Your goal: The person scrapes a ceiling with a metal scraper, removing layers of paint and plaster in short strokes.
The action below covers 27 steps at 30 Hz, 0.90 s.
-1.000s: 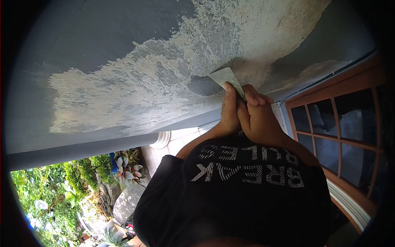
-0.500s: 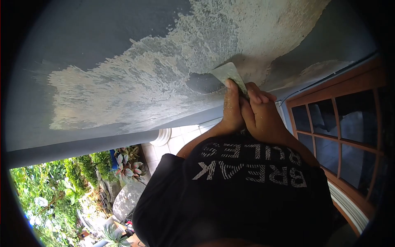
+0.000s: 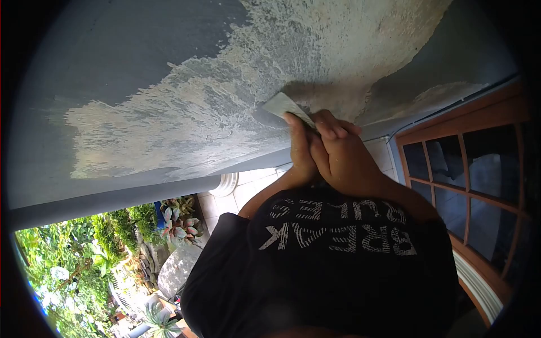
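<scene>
In the head view, a scraper (image 3: 285, 105) with a flat, wide blade is pressed against a grey wall (image 3: 141, 34). Both hands are closed around its handle, which is mostly hidden by the fingers. My left hand (image 3: 303, 149) is on the left side, its thumb reaching up to the base of the blade. Pressed against it from the right is my right hand (image 3: 344, 149), with its fingers curled over. Around the blade spreads a rough, pale scraped patch (image 3: 186, 107), and a small dark grey remnant (image 3: 267, 118) lies beside the blade's left edge.
A brown-framed window with glass panes (image 3: 462, 174) stands to the right. At lower left are garden plants (image 3: 73, 265) and a large stone (image 3: 177, 270). Light floor tiles (image 3: 248, 191) and a white column base (image 3: 227, 185) show beyond my left arm.
Both hands have moved left with the scraper, and its blade has tilted further left. It now covers part of the dark grey remnant.
</scene>
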Available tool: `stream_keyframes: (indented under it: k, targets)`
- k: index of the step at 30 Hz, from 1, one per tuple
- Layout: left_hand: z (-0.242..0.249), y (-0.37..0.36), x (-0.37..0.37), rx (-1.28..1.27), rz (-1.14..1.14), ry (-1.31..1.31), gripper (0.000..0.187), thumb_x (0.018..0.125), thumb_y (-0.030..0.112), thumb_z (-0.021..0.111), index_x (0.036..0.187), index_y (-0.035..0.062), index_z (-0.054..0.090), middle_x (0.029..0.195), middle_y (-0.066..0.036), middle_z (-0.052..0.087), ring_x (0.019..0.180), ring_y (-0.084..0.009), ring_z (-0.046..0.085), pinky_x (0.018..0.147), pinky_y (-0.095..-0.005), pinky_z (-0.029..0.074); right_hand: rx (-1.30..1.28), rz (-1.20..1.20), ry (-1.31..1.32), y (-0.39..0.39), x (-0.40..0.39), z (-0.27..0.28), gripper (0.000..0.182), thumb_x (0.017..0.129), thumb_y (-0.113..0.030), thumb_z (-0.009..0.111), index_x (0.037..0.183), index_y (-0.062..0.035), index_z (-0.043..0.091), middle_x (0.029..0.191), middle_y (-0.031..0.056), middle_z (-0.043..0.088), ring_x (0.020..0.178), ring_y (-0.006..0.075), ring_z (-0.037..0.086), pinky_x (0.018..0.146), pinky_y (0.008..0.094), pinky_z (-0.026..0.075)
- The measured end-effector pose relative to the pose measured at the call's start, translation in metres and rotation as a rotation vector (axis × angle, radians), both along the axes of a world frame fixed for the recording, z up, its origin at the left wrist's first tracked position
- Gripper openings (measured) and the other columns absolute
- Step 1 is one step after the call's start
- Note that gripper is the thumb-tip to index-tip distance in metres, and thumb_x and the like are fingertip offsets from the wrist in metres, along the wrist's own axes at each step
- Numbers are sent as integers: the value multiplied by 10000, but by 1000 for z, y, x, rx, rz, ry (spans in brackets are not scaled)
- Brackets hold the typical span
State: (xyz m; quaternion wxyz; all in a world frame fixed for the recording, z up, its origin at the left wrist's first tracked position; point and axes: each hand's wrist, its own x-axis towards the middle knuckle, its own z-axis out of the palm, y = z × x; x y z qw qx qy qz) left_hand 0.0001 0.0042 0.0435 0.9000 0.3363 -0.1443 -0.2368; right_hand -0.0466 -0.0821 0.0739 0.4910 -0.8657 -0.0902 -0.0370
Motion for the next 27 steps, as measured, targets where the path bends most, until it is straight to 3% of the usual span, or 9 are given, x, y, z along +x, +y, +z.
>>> stream_keyframes:
  k: [2, 6, 13, 17, 21, 24, 27]
  targets:
    - [-1, 4, 1, -1, 61, -54, 671, 893, 613, 150, 650, 83, 483, 697, -74, 504, 800, -307, 589, 773, -433, 474, 11, 7, -32, 2, 0, -5, 263, 849, -45, 437, 1085, 70, 447, 910, 223, 532, 815, 370, 577, 715, 404, 447]
    - [-10, -1, -2, 61, -169, -86, 698, 885, 624, 134, 650, 77, 497, 703, -101, 511, 808, -322, 590, 767, -453, 476, 18, -85, -38, -2, -9, -10, 276, 843, -47, 456, 1094, 65, 444, 921, 215, 527, 818, 364, 579, 713, 402, 451]
    - [-3, 11, 1, 51, 24, -7, 695, 862, 659, 139, 634, 93, 472, 684, -87, 501, 804, -316, 583, 740, -447, 490, -29, -41, -101, 9, 4, -11, 288, 853, -98, 454, 1097, 54, 442, 854, 214, 564, 751, 360, 598, 662, 418, 472]
    - [-9, -1, 0, 56, -211, -119, 702, 874, 639, 120, 628, 80, 466, 696, -89, 506, 817, -323, 589, 784, -441, 475, 2, -146, -97, 1, -8, -13, 279, 824, -43, 445, 1089, 43, 448, 918, 199, 525, 807, 353, 575, 717, 409, 438]
    - [-11, 5, 2, 15, -218, -102, 708, 889, 614, 98, 690, 65, 499, 731, -111, 525, 853, -332, 588, 836, -447, 452, -58, -182, -143, 8, -8, -9, 263, 824, -36, 441, 1075, 41, 460, 920, 193, 529, 786, 354, 569, 715, 405, 433]
    - [-13, -2, -2, 3, -153, -13, 699, 896, 601, 101, 711, 61, 504, 738, -116, 524, 849, -330, 589, 841, -434, 451, 32, -141, -48, -1, -9, -8, 236, 849, -44, 426, 1064, 45, 466, 856, 169, 545, 752, 323, 569, 693, 391, 431]
    - [-13, -8, 3, 90, -165, -161, 698, 903, 592, 107, 720, 56, 514, 744, -110, 524, 879, -334, 589, 842, -440, 453, 206, -147, -8, -7, -16, -16, 240, 894, -127, 460, 1066, 38, 482, 733, 131, 564, 635, 255, 592, 570, 331, 454]
